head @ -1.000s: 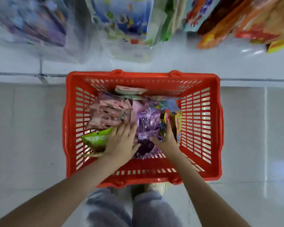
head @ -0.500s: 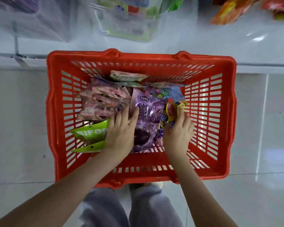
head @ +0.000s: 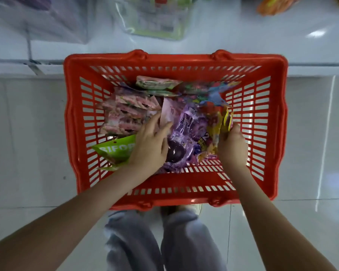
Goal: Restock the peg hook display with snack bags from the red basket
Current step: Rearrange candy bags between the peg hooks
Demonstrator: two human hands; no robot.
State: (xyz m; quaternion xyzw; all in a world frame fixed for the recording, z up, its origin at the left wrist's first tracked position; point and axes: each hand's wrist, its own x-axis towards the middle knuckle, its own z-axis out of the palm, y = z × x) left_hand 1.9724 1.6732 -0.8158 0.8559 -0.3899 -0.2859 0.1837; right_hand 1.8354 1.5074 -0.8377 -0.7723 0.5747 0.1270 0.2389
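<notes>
Now the right hand (head: pixel 232 148) pinches a yellow bag (head: pixel 216 130) beside the red basket (head: pixel 176 59)'s bare right wall; the left hand (head: pixel 150 145) lies spread on the purple bag (head: pixel 186 124).

**Both hands in the red basket**

Red basket (head: pixel 74 118) on pale tiled floor (head: pixel 27 153), seen from above. Left hand (head: pixel 151 145) lies spread over a purple bag (head: pixel 186 130), fingertips on a pink packet's edge. Right hand (head: pixel 233 149) closed around the near end of a yellow-and-red bag (head: pixel 217 126), which is tilted up. Pink bags (head: pixel 125 114) stacked far-left; green bag (head: pixel 117 149) near-left, partly under left wrist. Hanging bags (head: pixel 157 18) blurred at top. Grey trouser legs (head: pixel 184 241) below.
</notes>
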